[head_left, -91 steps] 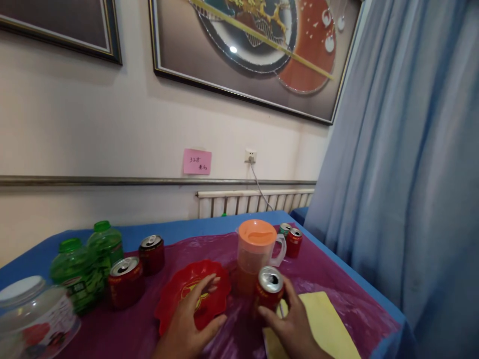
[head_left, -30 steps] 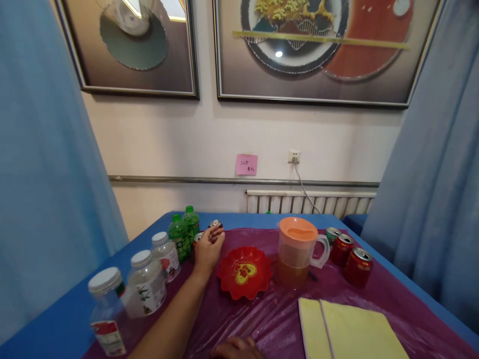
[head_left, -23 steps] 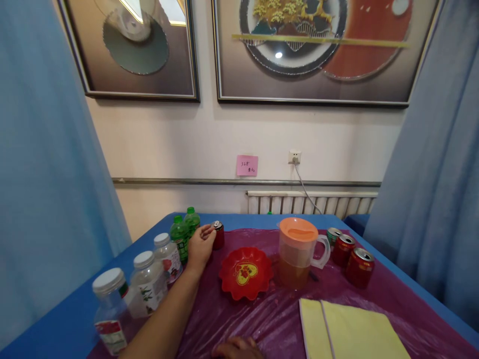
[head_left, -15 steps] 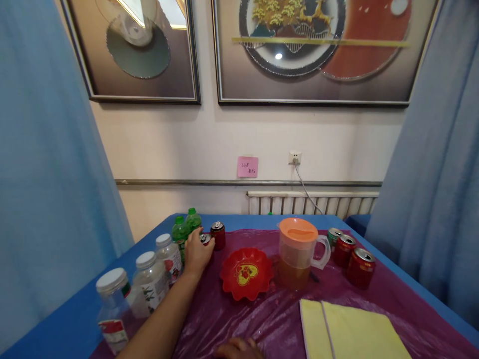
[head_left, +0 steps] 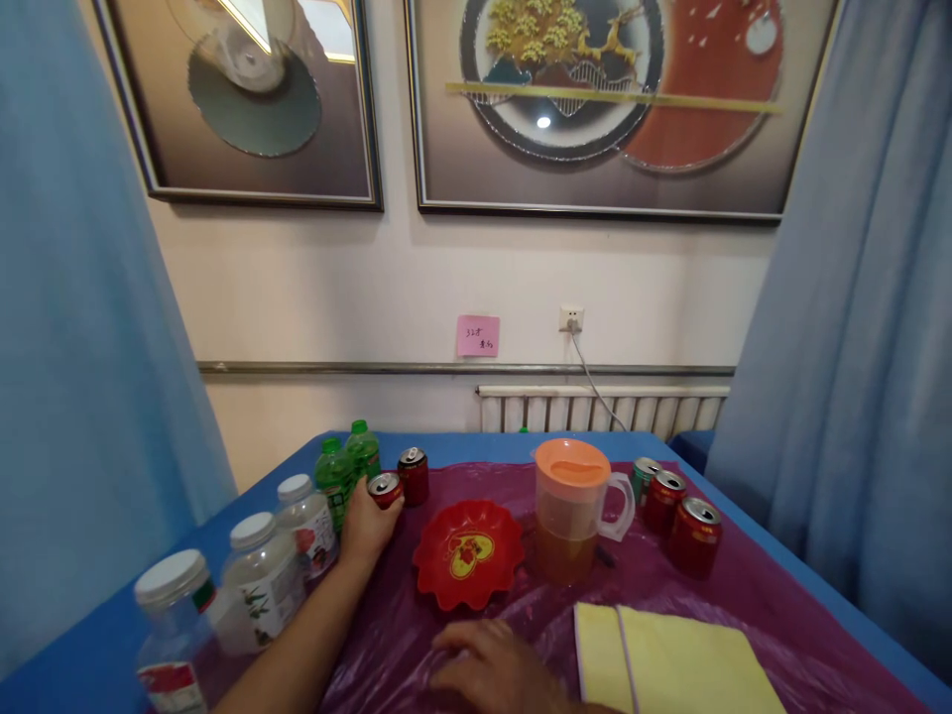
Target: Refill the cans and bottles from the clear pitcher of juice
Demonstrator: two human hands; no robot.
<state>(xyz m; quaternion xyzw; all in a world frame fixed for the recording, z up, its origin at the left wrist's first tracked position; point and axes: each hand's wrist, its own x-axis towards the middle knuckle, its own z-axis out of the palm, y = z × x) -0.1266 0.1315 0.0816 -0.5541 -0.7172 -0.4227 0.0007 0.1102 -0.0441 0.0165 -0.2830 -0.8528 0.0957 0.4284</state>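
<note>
My left hand (head_left: 370,523) reaches out and wraps round a red can (head_left: 385,488) on the left of the table. A second red can (head_left: 414,475) stands just behind it, next to two green bottles (head_left: 344,471). My right hand (head_left: 498,669) lies flat on the purple plastic cover (head_left: 521,625) near the front edge, fingers spread, holding nothing. A red scalloped plate (head_left: 465,563) sits between the hands. An orange-lidded pitcher (head_left: 571,510) with brown liquid stands to the right of the plate.
Several clear white-capped jars (head_left: 262,585) line the left edge. Three cans (head_left: 673,510) stand at the right behind the pitcher. Yellow sheets (head_left: 676,664) lie front right. Blue curtains hang on both sides; a radiator (head_left: 602,409) runs along the wall.
My left hand moved from the far red can back to the nearer one and closed round it. My right hand slid further onto the table. The view shifted slightly.
</note>
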